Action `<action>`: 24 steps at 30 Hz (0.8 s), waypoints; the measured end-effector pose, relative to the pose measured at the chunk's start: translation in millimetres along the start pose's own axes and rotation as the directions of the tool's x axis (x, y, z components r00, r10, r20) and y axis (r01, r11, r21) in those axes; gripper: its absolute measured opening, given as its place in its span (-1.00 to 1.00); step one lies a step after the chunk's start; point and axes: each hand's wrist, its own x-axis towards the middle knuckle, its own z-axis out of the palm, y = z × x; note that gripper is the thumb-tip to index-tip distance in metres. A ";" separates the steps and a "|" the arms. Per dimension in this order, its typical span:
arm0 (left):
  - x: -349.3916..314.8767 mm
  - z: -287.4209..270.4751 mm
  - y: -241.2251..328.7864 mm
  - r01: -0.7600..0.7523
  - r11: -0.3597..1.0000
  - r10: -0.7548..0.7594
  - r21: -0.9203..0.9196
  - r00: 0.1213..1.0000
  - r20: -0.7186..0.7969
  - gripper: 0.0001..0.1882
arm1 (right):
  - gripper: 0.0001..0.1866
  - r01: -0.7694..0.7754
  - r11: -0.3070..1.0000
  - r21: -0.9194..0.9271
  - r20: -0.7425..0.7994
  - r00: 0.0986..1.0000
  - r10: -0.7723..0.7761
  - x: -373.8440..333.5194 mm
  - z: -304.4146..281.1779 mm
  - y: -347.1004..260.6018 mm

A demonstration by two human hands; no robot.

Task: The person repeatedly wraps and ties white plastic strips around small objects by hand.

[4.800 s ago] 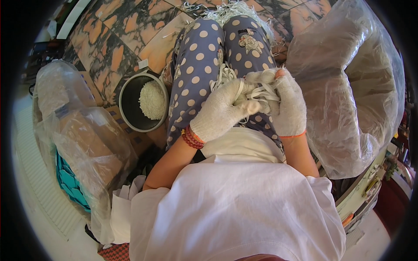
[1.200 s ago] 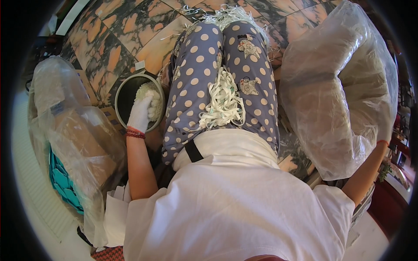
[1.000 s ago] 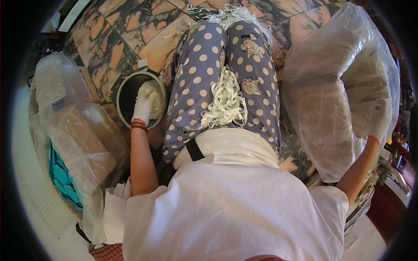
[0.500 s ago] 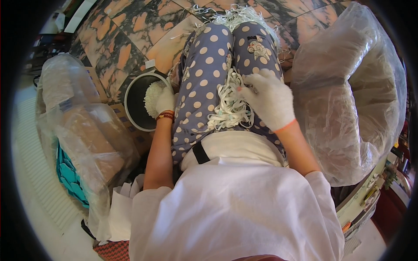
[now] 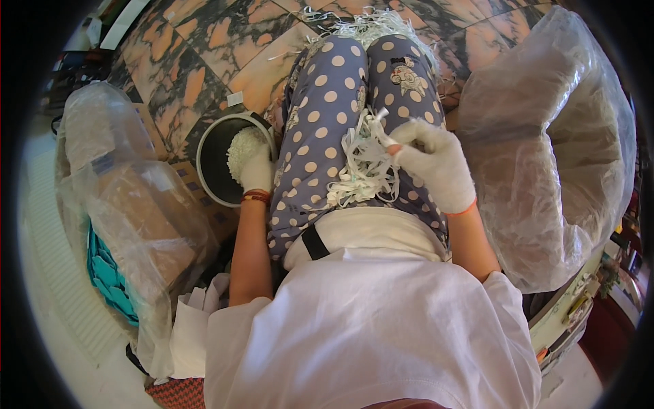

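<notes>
My right hand (image 5: pixel 439 163), in a white knit glove with a bare fingertip, is closed in a pinch on the end of a white strip (image 5: pixel 383 126). A loose tangle of white strips (image 5: pixel 368 163) lies on my lap beneath it, over polka-dot trousers. To the left, my gloved left hand (image 5: pixel 257 167) reaches into a dark round bucket (image 5: pixel 212 167) with a pale rim. It touches a heap of small white pieces (image 5: pixel 242 146) there, and its fingers are hidden from view.
A large clear plastic bag (image 5: pixel 507 157) stands open at my right. Another plastic bag (image 5: pixel 150 211) with cardboard and teal pieces (image 5: pixel 107 279) is at my left. More white strips (image 5: pixel 381 24) lie beyond my knees on the marble-patterned floor (image 5: pixel 218 48).
My right hand has shifted right and slightly toward me, lifting the strip end clear of the tangle. My left hand stays in the bucket, moved only slightly.
</notes>
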 end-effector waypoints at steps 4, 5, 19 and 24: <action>-39.8 -77.4 47.7 -0.220 0.789 -0.040 -0.574 0.914 -0.405 -0.60 | -0.91 0.134 0.964 -0.228 -0.085 0.984 -0.156 -5.2 1.9 -0.8; -46.7 -98.5 62.1 -0.329 0.684 0.018 -0.651 0.899 -0.437 -0.49 | -0.91 0.146 0.973 -0.177 -0.059 0.986 -0.159 -6.9 2.2 -1.1; -103.4 -139.7 176.0 -0.266 0.170 0.852 -0.949 0.524 0.005 -0.79 | -0.85 -0.043 0.946 0.323 0.027 0.999 0.037 -30.6 -21.3 -33.5; -107.3 -135.5 168.6 -0.156 0.242 0.805 -0.958 0.583 0.109 -0.77 | -0.83 0.011 0.668 0.744 0.018 0.999 -0.036 -20.0 -0.4 -9.2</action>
